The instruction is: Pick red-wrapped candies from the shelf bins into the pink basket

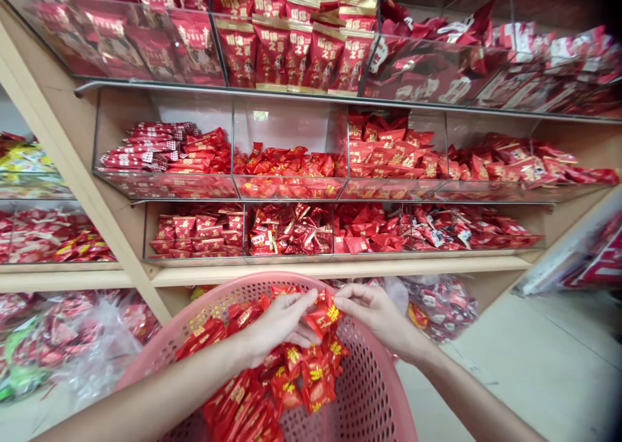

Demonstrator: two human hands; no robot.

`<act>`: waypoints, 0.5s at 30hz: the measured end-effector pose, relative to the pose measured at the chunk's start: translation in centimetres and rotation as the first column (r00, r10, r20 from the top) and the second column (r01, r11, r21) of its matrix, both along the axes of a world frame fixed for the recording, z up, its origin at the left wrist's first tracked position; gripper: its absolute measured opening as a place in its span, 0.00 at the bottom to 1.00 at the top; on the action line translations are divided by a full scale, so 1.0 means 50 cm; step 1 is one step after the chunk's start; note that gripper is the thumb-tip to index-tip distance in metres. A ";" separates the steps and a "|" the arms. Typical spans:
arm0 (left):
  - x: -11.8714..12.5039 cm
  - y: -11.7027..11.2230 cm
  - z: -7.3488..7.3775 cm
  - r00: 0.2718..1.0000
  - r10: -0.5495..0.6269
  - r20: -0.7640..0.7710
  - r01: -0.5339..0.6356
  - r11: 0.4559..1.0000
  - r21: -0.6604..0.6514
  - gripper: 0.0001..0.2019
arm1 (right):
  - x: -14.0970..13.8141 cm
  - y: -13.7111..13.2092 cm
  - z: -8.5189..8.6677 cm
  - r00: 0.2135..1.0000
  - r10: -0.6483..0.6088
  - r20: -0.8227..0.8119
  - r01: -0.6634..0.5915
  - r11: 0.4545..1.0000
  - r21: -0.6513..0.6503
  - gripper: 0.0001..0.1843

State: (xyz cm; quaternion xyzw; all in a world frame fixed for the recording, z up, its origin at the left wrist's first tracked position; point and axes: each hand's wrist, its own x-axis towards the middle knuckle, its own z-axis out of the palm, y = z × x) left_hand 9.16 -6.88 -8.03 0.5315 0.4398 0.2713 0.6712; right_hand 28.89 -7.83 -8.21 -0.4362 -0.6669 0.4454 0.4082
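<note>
A pink perforated plastic basket (374,390) sits low in front of me, holding a pile of red candy packets (296,377) with yellow print. My left hand (279,325) and my right hand (372,312) meet over the basket. Both pinch the same red candy packet (323,315), the left on its left side, the right at its upper right corner. The fingers of both hands are closed on the wrapper.
Wooden shelves with clear acrylic bins (291,186) full of red wrapped sweets rise in front. Bagged sweets (437,306) lie under the lowest shelf. More bins stand at the left (43,234). Pale floor (534,364) shows at the right.
</note>
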 end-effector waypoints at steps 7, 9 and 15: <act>-0.050 0.036 -0.013 0.972 0.050 -0.230 0.011 0.966 0.260 0.18 | 0.004 -0.030 0.013 0.649 0.116 0.752 -0.269 0.959 0.084 0.11; -0.052 0.033 -0.017 0.975 0.031 -0.221 0.033 0.960 0.279 0.17 | -0.011 -0.034 -0.006 0.526 0.190 0.829 -0.367 0.930 0.020 0.11; -0.053 0.025 -0.039 0.970 -0.007 -0.244 0.080 0.954 0.290 0.17 | -0.045 -0.033 -0.086 0.302 0.125 0.945 -0.420 0.907 0.015 0.08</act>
